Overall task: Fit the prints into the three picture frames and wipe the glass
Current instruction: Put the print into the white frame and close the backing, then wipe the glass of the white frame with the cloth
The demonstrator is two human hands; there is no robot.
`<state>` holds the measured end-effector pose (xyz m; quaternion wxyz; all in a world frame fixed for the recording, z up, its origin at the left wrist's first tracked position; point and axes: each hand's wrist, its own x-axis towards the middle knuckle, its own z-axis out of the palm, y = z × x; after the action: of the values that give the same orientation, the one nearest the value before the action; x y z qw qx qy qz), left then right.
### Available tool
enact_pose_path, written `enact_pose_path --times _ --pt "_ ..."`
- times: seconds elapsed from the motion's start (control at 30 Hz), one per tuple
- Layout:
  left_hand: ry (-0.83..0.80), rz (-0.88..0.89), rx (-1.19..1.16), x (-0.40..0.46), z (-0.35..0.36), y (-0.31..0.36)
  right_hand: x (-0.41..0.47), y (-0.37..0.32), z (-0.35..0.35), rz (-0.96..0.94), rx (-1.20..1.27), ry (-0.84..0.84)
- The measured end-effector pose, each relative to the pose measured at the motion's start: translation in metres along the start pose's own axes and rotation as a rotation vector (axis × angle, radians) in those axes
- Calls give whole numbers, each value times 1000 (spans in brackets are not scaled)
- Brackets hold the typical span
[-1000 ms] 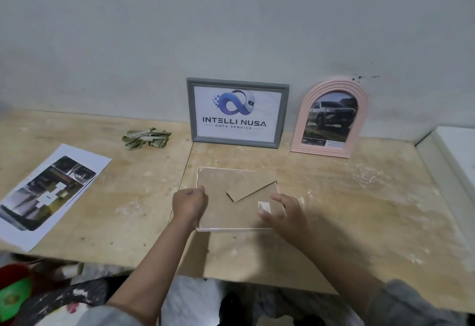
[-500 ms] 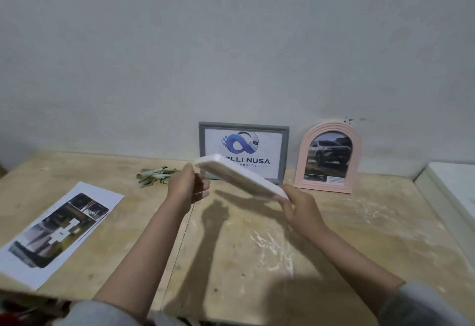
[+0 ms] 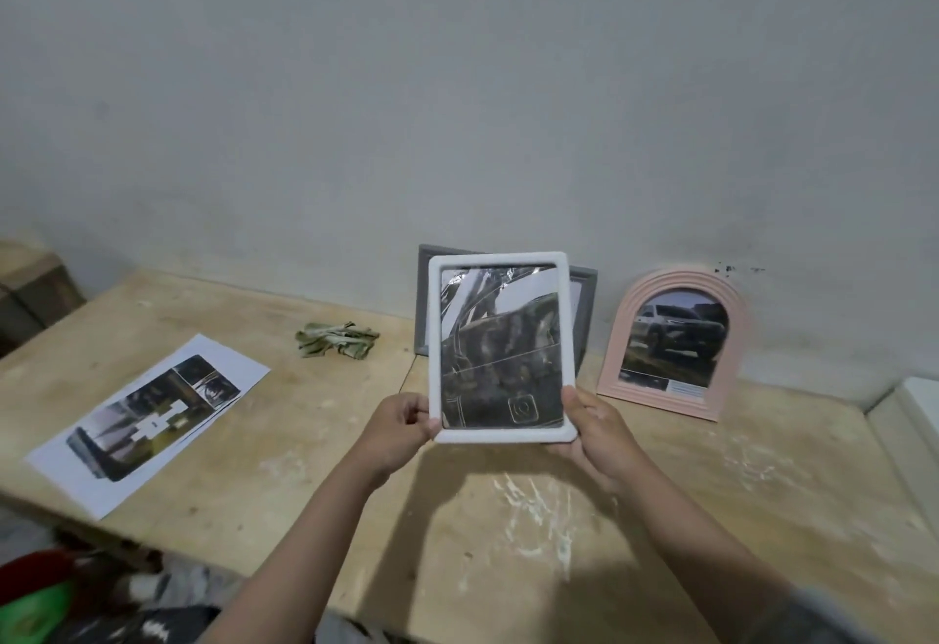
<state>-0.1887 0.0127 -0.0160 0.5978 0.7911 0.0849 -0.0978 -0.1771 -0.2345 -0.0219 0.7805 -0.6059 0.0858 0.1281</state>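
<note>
Held upright above the counter (image 3: 508,531): white frame (image 3: 499,435), glass toward the camera, left hand (image 3: 399,427) gripping its lower left corner, right hand (image 3: 599,432) its lower right; behind, grey frame (image 3: 584,298) and pink arched frame (image 3: 676,343) against the wall

Dim flat indoor light, glare on white frame (image 3: 500,432) glass, soft shadow below, corners perhaps blurred

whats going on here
A person holds a white rectangular picture frame upright above the wooden table, left hand and right hand gripping its bottom corners, a dark print showing in it. A grey frame and pink arched frame lean on the wall; a green cloth and loose printed sheet lie left.
</note>
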Motion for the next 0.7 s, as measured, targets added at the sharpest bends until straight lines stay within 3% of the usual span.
enact_pose_path --times 0.13,0.37,0.5,0.7 --pt "76 11 26 -6 6 -13 6 11 -2 52 13 -44" --pt "-14 -79 -227 -27 -5 -27 15 25 -2 107 -83 -157" --pt "110 -57 -405 -32 -16 -35 18 36 14 155 -143 -243" --pt "401 -151 -331 -29 -46 -57 46 51 66 147 -300 -256"
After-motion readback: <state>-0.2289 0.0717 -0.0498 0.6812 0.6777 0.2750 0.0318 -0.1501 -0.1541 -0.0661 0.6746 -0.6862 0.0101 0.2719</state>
